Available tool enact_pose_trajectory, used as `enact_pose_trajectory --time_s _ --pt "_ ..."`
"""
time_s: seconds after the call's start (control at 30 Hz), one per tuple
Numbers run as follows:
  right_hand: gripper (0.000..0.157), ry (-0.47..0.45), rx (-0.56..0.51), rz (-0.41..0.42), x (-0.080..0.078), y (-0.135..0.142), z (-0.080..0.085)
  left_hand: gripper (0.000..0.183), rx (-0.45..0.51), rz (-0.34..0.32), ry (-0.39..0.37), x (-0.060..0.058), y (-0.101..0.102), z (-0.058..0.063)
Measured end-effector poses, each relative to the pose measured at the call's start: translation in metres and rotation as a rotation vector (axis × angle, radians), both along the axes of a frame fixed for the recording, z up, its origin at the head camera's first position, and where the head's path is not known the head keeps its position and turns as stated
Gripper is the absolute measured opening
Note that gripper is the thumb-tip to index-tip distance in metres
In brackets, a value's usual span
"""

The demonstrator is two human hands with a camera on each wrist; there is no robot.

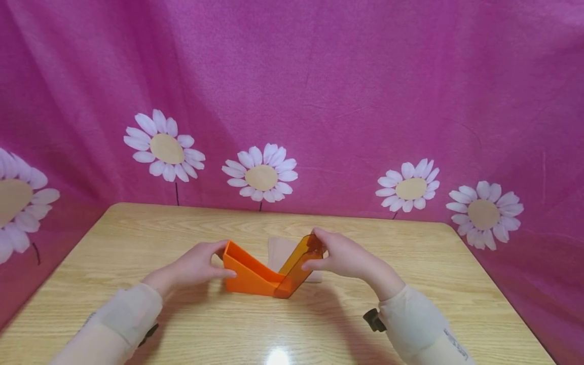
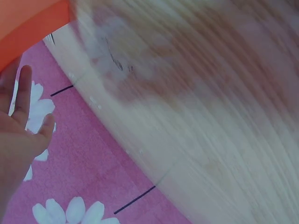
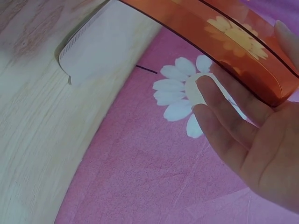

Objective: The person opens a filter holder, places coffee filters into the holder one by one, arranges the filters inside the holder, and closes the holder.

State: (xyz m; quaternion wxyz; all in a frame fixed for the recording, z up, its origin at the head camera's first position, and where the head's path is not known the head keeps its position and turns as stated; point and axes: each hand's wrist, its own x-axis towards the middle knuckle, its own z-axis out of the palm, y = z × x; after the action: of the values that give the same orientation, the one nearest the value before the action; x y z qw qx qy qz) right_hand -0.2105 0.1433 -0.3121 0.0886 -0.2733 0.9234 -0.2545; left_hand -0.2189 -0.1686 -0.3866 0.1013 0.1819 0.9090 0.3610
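Note:
An orange plastic case with a sloped, open top stands on the wooden table. At its right end a see-through amber cover tilts up and away, so the two form a V. My left hand holds the case's tall left end, thumb on the near wall and fingers behind. With thumb and fingers, my right hand grips the raised end of the cover. Behind them lies a pale flat piece, partly hidden; the right wrist view shows fine ridges along one edge of it.
The light wooden table has rounded far corners. A magenta cloth printed with large white daisies hangs behind it and along the sides. Near the front, a bright light reflection shows on the tabletop.

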Motion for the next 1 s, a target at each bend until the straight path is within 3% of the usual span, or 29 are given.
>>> enact_pose_trajectory --time_s 0.33,1.0 --pt "0.037 0.027 0.053 -0.021 -0.002 0.01 -0.006 0.047 0.019 0.008 -0.014 0.001 -0.013 0.002" --pt "0.038 -0.019 0.07 -0.018 -0.004 0.018 -0.017 0.046 0.007 0.014 0.002 0.001 -0.024 0.002"
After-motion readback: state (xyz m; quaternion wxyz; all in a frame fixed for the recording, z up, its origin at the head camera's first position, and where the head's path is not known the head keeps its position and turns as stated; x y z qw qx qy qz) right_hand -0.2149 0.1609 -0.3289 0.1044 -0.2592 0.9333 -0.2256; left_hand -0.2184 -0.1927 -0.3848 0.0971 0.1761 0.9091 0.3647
